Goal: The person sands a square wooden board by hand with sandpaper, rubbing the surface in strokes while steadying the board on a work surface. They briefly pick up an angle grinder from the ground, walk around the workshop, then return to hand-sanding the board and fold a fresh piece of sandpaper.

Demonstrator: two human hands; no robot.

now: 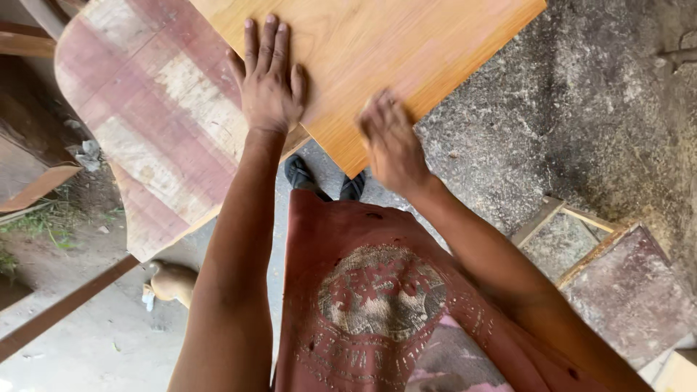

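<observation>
I'm looking down at a flat, orange-brown wooden panel with a smooth laminated face, lying on a worn reddish plywood board with a rounded end that serves as the worktop. My left hand lies open, palm down, fingers spread flat near the panel's near-left edge. My right hand sits at the panel's near corner, blurred; I cannot tell whether it grips or just presses.

I judge this panel stiff and fairly light for its spread, but slick on top, so a flat palm may slide. The edges and that near corner look like the best places to take hold.

Below the panel lies a grey, sawdust-strewn concrete floor. Right of the panel, framed wooden pieces rest on that floor.
</observation>
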